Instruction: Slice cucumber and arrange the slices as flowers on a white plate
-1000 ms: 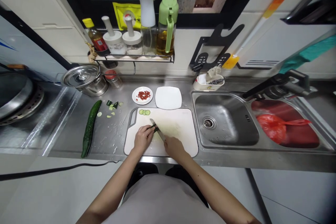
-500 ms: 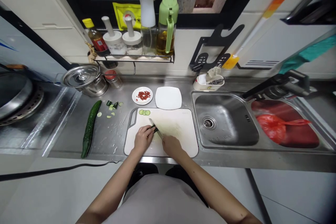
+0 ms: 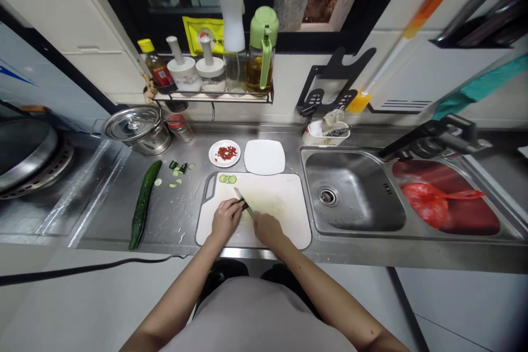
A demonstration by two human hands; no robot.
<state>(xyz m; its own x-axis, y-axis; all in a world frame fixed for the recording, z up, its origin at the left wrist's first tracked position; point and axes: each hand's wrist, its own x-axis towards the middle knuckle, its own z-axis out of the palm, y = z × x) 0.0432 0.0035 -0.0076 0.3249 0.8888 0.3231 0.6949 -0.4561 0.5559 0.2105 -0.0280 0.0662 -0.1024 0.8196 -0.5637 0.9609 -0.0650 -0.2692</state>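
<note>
My right hand [image 3: 267, 229] has its grip clamped on the knife [image 3: 243, 201], blade angled up and to the left across the white cutting board [image 3: 280, 203]. My left hand [image 3: 225, 218] is curled down on a small dark green cucumber piece [image 3: 245, 207], grip pressed together on it right against the blade. Three cut slices [image 3: 227, 179] sit at the board's far left corner. On the steel surface [image 3: 181, 214] to the left, a whole cucumber [image 3: 143, 203] lies lengthwise, scraps [image 3: 178, 171] beside it. Behind the board: a dish of red bits [image 3: 225, 153] and a white plate [image 3: 264, 157].
</note>
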